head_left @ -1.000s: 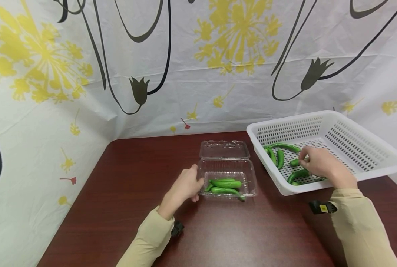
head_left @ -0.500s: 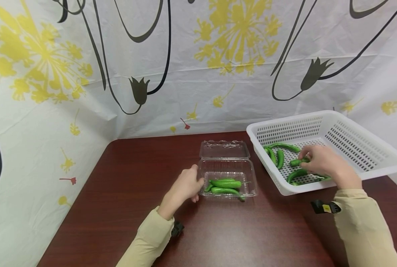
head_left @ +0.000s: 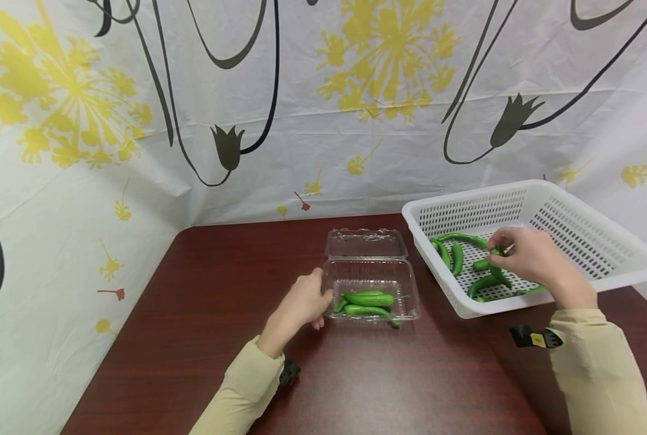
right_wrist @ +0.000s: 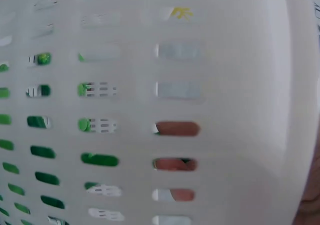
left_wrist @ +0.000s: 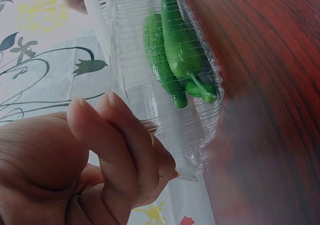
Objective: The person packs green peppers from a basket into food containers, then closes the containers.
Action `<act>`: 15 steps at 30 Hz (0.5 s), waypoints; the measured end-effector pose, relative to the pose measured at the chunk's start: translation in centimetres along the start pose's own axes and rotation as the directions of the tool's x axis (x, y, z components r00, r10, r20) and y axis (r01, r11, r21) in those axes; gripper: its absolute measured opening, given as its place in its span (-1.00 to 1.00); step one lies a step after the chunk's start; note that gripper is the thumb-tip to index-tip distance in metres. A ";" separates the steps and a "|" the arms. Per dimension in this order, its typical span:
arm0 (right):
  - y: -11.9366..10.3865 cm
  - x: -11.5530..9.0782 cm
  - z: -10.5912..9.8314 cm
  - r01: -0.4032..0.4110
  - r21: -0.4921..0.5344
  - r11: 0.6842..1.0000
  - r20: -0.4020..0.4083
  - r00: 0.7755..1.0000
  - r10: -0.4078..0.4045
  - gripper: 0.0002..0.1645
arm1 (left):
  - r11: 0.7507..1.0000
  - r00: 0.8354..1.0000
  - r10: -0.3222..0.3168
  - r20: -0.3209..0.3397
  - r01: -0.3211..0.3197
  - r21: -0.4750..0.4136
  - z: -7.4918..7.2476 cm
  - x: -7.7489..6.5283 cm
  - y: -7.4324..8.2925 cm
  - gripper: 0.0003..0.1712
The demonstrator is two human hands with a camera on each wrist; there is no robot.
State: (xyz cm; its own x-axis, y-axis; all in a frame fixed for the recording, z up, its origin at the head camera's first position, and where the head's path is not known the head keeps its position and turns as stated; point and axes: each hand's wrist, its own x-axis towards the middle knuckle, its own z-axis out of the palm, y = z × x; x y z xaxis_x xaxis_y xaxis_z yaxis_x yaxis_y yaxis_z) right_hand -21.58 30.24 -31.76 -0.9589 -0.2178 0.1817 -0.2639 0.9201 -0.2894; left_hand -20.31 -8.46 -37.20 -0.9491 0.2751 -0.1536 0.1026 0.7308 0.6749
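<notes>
My left hand (head_left: pixel 299 299) grips the left side of a clear plastic clamshell box (head_left: pixel 374 275), its lid folded back. In the left wrist view its fingers (left_wrist: pixel 120 155) are curled at the box's edge. Several green peppers (head_left: pixel 368 300) lie in the box, one tip poking over the front rim. Inside the white basket my right hand (head_left: pixel 535 257) pinches a green pepper (head_left: pixel 497 275) between thumb and fingers. The right wrist view looks through the slots of the basket wall (right_wrist: pixel 245 95), with bits of the right fingers (right_wrist: pixel 177 129) and green peppers (right_wrist: pixel 100 159) behind.
The white slotted basket (head_left: pixel 622 248) stands at the right of the dark red table (head_left: pixel 236 266). Other green peppers (head_left: pixel 457 258) lie on the left part of its floor. A printed white sheet (head_left: pixel 301 109) hangs behind the table.
My right hand has taken hold of a pepper in the basket and drawn it up a little, shifting slightly right. The left hand and the box have not moved.
</notes>
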 end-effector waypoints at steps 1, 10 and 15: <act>-0.1 0.0 -0.1 -0.002 -0.001 1.000 -0.002 1.000 0.002 -0.85 | 1.000 1.000 0.001 -0.001 -0.001 0.000 0.0 0.0 0.0 -0.37; -0.1 -0.2 -0.4 -0.012 0.003 1.000 -0.029 1.000 0.012 -0.80 | 1.000 1.000 -0.008 0.007 0.008 -0.001 0.0 0.0 0.0 -0.35; -0.2 -0.4 -0.8 -0.028 0.016 0.999 -0.031 0.999 0.028 -0.80 | 1.000 1.000 -0.005 0.006 0.005 -0.002 0.0 0.0 0.0 -0.33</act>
State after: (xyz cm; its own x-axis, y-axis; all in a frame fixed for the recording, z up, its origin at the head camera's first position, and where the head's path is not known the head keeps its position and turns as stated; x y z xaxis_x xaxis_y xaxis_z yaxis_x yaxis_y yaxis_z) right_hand -21.11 30.43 -31.04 -0.9622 -0.1816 0.2029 -0.2389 0.9205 -0.3091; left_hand -20.31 -8.48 -37.19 -0.9478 0.2753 -0.1608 0.0978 0.7309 0.6754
